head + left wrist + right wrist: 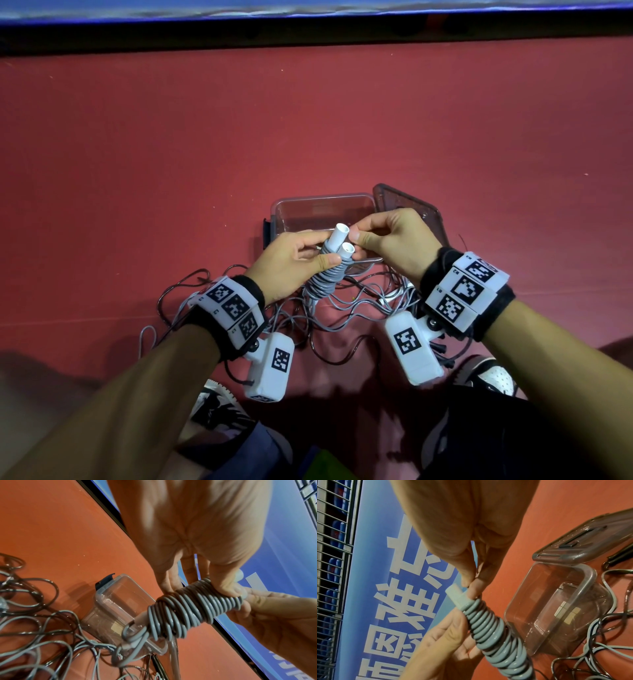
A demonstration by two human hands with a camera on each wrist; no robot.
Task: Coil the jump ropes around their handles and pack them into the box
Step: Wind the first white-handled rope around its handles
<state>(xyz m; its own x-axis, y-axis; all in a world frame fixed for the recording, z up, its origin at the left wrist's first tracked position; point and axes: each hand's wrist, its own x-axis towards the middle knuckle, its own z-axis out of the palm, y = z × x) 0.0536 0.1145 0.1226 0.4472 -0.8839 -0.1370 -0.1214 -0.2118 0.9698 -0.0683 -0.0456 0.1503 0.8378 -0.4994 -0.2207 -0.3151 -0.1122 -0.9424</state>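
Note:
A grey jump rope (327,274) (192,609) (491,626) is coiled tightly round its two white handles (339,238) (456,597), which lie side by side. My left hand (294,263) (197,550) grips the coiled bundle, thumb on the coils. My right hand (387,240) (471,555) pinches the bundle at the upper end of the coil, by the handle tips. The bundle hangs just in front of the clear plastic box (284,209) (118,601) (587,574), which stands open with no rope inside.
The box lid (414,209) (583,539) leans at the box's right side. Loose grey and dark ropes (346,308) (42,635) (607,655) lie tangled on the red floor (308,120) by my shoes. A blue banner wall (308,10) borders the far edge.

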